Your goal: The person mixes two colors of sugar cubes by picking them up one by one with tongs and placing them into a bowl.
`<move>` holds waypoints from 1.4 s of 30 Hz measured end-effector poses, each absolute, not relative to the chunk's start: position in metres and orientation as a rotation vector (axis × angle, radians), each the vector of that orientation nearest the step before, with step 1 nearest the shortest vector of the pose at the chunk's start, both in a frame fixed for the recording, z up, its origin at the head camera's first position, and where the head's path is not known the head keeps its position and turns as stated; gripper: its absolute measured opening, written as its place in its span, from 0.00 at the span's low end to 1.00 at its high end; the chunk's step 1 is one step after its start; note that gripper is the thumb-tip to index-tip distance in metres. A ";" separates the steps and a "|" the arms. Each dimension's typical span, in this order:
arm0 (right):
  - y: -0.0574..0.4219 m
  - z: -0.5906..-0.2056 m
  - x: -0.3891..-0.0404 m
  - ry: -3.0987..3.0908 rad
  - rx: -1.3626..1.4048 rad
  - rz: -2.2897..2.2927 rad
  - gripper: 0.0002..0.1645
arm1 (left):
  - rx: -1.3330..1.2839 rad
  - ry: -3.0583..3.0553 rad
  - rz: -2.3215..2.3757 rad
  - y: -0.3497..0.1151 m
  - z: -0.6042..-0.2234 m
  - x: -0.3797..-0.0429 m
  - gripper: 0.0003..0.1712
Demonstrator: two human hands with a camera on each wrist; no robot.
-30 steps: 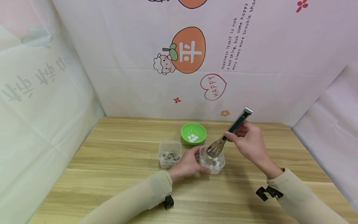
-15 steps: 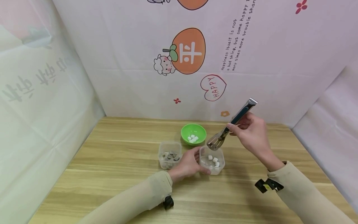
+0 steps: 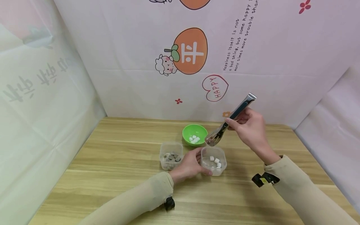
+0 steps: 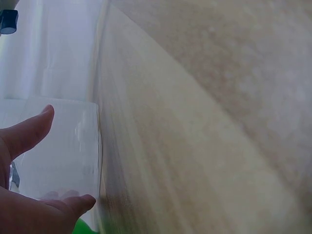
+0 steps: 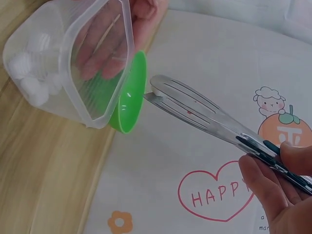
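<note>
My right hand (image 3: 251, 128) pinches a pair of slotted metal tongs (image 3: 239, 111) by the dark grips, tips slanting down. A small white piece (image 5: 157, 92) shows between the tips in the right wrist view. Those tips hover above the rear of a clear plastic container (image 3: 220, 153) with several white cubes (image 3: 217, 160) inside. My left hand (image 3: 189, 165) holds that container from its left side, thumb at the front and fingers behind. Just beyond, a green bowl (image 3: 187, 132) contains several white pieces (image 3: 194, 139).
A second clear container (image 3: 164, 148) with several greyish cubes (image 3: 172, 156) stands left of my left hand. The wooden table (image 3: 118, 150) meets a printed white cloth (image 3: 135, 93) at the back, with cloth at both sides.
The tongs have risen out of the clear container and moved back and slightly left, toward the green bowl. My left hand has kept its place on the container.
</note>
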State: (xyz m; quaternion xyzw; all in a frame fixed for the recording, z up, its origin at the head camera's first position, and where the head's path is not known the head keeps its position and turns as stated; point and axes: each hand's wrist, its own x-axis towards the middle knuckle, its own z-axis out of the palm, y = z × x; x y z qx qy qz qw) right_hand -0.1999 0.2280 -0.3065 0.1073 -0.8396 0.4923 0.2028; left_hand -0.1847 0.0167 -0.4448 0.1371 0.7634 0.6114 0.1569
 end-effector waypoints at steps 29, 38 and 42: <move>0.172 -0.336 -0.268 -2.335 0.244 1.342 0.11 | 0.451 2.175 1.742 0.014 -0.447 -0.187 0.58; 0.166 -0.347 -0.278 -2.370 0.187 1.288 0.11 | 0.452 2.173 1.742 0.014 -0.446 -0.186 0.57; 0.166 -0.348 -0.279 -2.384 0.185 1.294 0.11 | 0.448 2.168 1.746 0.014 -0.445 -0.186 0.57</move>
